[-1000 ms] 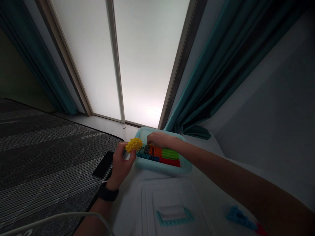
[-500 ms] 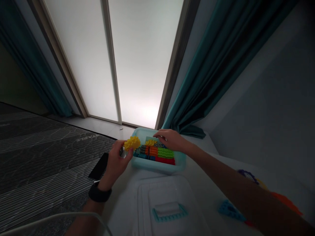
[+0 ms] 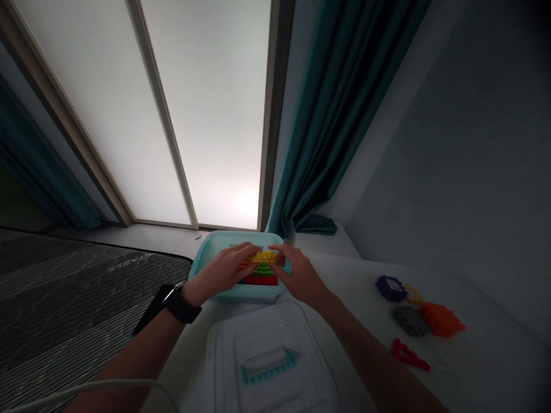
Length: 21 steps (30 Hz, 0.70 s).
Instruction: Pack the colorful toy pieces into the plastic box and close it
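Observation:
My left hand (image 3: 219, 273) and my right hand (image 3: 298, 275) reach in from both sides over a pale blue plastic tray (image 3: 258, 293). Between their fingertips, a yellow toy building brick (image 3: 263, 257) lies flat on top of the packed bricks, and both hands grip its ends. Green bricks (image 3: 262, 271) and red bricks (image 3: 260, 281) show just below it. My fingers hide most of the tray's contents.
A white plastic lid (image 3: 267, 367) with a teal handle lies close in front of the tray. To the right are purple, grey, orange and red toy pieces (image 3: 411, 321). A black phone (image 3: 152, 310) sits at the edge of a dark mat (image 3: 73, 298).
The yellow brick has moved from my left hand's grip to above the tray, with both hands on it. My right hand has shifted toward the middle. The view has turned, showing more pieces on the right.

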{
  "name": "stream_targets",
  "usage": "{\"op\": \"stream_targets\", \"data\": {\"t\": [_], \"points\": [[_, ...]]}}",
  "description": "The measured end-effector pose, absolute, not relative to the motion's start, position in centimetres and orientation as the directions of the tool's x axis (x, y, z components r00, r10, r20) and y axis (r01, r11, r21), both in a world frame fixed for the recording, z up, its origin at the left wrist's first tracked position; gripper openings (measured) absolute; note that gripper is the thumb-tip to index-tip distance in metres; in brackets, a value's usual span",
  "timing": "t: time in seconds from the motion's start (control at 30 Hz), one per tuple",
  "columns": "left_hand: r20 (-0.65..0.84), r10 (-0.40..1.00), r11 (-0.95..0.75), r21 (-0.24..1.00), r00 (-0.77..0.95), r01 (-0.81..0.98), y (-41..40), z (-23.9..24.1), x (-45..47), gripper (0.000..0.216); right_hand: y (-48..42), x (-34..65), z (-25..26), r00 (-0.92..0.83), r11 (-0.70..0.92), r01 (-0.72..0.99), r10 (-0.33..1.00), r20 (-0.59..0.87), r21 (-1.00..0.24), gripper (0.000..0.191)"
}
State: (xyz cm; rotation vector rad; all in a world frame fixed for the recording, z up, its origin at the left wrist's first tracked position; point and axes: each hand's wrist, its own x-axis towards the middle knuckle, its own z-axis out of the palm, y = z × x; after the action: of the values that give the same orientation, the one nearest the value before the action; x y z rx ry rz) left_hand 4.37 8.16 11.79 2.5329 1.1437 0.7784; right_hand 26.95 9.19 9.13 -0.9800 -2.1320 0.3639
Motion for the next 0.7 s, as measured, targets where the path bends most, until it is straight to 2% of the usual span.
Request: {"op": "stream_targets", "data": {"t": [0.1,0.17,0.23,0.3,0.4,0.7], "points": [[0.371,0.791,-0.611,0.513,0.486,0.603,8.9,11.3,5.8,0.024,9.0,27.3,8.8,-0.328,0.619,0.519,0.781,0.532,-0.589,0.025],[0.31,0.862,-0.502,0.636,0.402,0.586,9.8,10.8,6.5,0.023,9.1,27.9,8.6,-0.281,0.593,0.493,0.801,0.529,-0.636,0.03],[0.154,0.929,-0.32,0.79,0.336,0.522,10.9,10.4,7.0,0.021,9.1,28.6,8.5,-0.248,0.575,0.464,0.815,0.523,-0.674,0.035],[-0.028,0.954,-0.126,0.866,0.298,0.484,12.1,10.2,7.4,0.022,9.1,29.4,8.5,-0.226,0.557,0.449,0.827,0.514,-0.699,0.034],[-0.172,0.946,0.006,0.856,0.274,0.516,13.5,10.2,7.7,0.026,8.9,30.3,8.7,-0.243,0.55,0.442,0.834,0.496,-0.708,0.029],[-0.201,0.947,-0.024,0.737,0.252,0.676,15.6,8.3,9.5,0.033,8.3,31.5,10.1,-0.311,0.591,0.394,0.807,0.503,-0.704,0.024]]}}
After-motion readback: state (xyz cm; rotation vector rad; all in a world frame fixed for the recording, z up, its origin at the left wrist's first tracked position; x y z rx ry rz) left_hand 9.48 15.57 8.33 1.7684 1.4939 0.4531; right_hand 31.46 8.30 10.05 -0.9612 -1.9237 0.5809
